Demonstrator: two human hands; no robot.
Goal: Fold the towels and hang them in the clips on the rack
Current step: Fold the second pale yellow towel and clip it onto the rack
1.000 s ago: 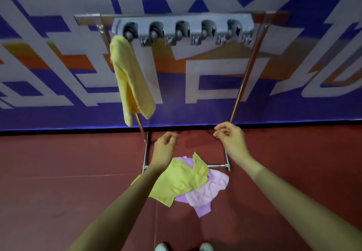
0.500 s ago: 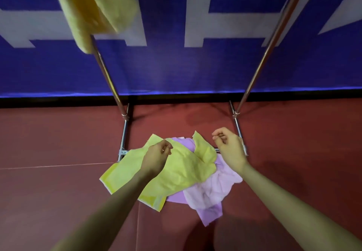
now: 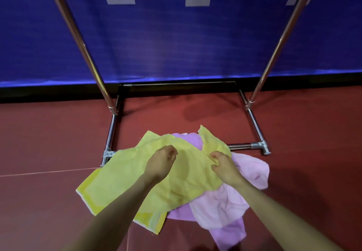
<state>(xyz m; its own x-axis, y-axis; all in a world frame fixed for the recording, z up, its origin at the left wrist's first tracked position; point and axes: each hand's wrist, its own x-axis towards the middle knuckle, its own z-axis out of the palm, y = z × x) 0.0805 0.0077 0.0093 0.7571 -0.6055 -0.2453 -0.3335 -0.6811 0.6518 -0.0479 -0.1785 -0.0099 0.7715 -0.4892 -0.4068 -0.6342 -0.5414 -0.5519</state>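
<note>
We see a yellow towel (image 3: 125, 176) lying crumpled on the red floor (image 3: 39, 143), spread over the near bar of the rack (image 3: 256, 133) base. It sits on top of a pile: a pale pink towel (image 3: 223, 205) shows under its right side, and a purple towel (image 3: 231, 233) peeks out behind it and again at the near right of the heap. A lifted yellow corner stands up at the far right of the yellow towel, just beside the rack's front crossbar.

Our right hand (image 3: 225, 168) is down on the yellow towel near that raised corner, fingers curled, and the fingertips (image 3: 214, 157) seem to pinch a fold of the cloth; the fabric puckers toward them. Our left hand (image 3: 160, 162) hovers over the middle of the same towel with its fingers curled into a loose fist. We cannot tell whether it touches or grips the cloth, since the fingertips are tucked under and out of view.

Both bare forearms reach in from the bottom edge of the view.

The rack's two slanted poles rise out of the top of the view from chrome feet on the floor, and the base bars form a rectangle around the far part of the towel pile. Behind the rack stands a blue wall (image 3: 176, 45) with white lettering.
</note>
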